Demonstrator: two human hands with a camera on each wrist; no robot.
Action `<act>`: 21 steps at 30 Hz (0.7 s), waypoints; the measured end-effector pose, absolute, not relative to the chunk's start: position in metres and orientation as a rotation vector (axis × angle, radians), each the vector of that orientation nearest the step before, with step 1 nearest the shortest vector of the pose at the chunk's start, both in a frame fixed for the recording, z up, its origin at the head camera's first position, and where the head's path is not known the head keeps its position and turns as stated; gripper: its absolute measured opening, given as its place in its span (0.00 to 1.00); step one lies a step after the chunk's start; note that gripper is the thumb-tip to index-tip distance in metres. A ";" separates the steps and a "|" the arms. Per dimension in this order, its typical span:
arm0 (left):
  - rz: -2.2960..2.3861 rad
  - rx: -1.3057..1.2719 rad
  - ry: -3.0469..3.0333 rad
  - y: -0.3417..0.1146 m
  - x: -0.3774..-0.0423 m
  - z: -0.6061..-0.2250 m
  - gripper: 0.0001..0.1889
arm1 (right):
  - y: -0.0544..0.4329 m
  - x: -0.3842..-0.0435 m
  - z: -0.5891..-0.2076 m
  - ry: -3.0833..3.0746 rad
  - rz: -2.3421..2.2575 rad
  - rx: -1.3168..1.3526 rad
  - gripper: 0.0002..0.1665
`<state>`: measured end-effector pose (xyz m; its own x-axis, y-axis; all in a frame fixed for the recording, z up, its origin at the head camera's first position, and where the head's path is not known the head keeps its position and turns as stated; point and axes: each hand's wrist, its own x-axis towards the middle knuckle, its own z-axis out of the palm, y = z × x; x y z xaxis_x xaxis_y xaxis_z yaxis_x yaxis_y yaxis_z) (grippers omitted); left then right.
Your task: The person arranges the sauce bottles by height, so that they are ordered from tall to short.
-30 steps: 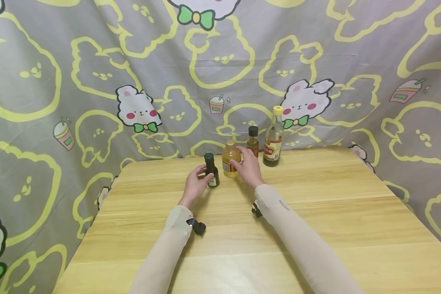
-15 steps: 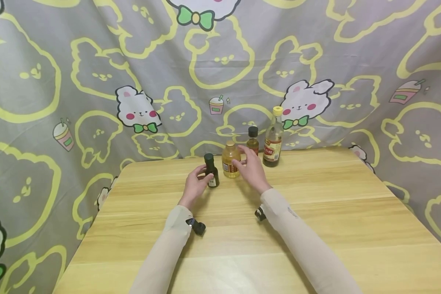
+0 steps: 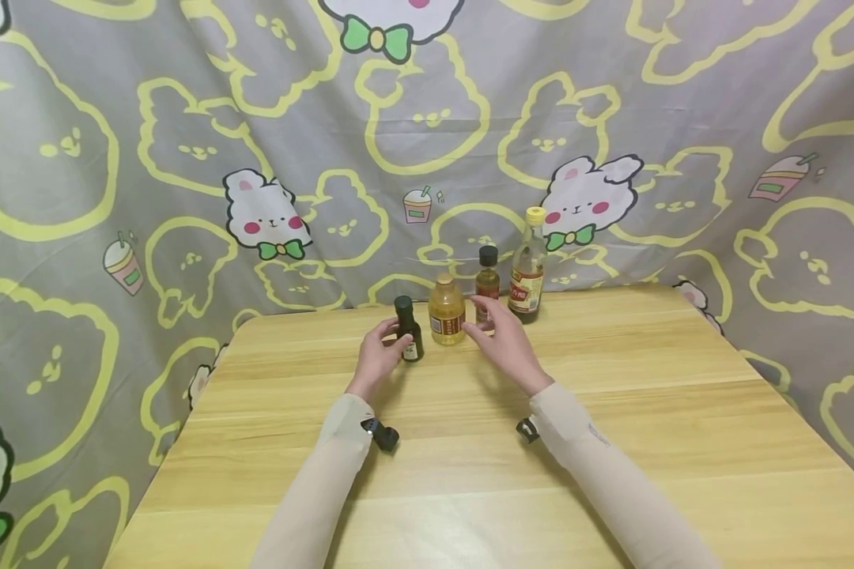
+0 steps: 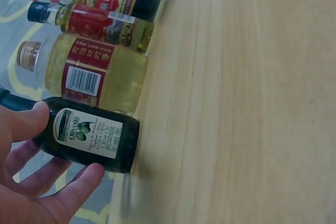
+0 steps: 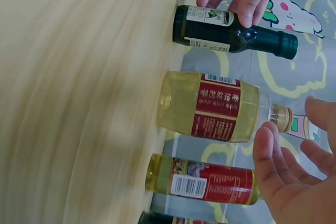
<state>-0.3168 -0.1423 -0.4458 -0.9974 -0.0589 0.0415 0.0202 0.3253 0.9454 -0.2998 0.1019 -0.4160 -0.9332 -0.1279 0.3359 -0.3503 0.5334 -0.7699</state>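
My left hand (image 3: 379,359) holds a dark green olive oil bottle (image 4: 86,135), thumb on its near side and fingers round the other. The bottle stands upright on the table. Just right of it is a squat clear bottle of golden oil (image 3: 447,316) with a red label and a tan cap. My right hand (image 3: 507,344) is beside that golden oil bottle, fingers spread and apart from it, with nothing in its grasp. In the right wrist view its fingertips (image 5: 266,132) overlap the area by the cap.
A slim oil bottle (image 3: 488,280) with a black cap stands behind the right fingers. Farther right is a tall bottle (image 3: 529,273) with a yellow cap and dark liquid low inside. The wooden table (image 3: 441,474) meets a patterned curtain (image 3: 356,118) at its back edge.
My right hand has drawn back from the golden oil bottle, moving right and toward me, its fingers coming away. My left hand and the bottles stay in place.
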 end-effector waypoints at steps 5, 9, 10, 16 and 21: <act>-1.762 0.028 -2.502 -0.142 -0.321 -0.447 0.26 | 0.111 -0.291 -0.416 -2.549 1.322 0.409 0.34; -1.753 0.030 -2.508 -0.142 -0.323 -0.447 0.26 | 0.117 -0.286 -0.417 -2.544 1.319 0.429 0.34; -1.757 0.030 -2.506 -0.141 -0.324 -0.447 0.26 | 0.119 -0.284 -0.417 -2.543 1.316 0.436 0.34; -1.778 0.041 -2.488 -0.138 -0.330 -0.446 0.26 | 0.129 -0.276 -0.418 -2.534 1.296 0.475 0.33; -1.745 0.061 -2.483 -0.136 -0.336 -0.446 0.26 | 0.134 -0.269 -0.416 -2.534 1.285 0.487 0.33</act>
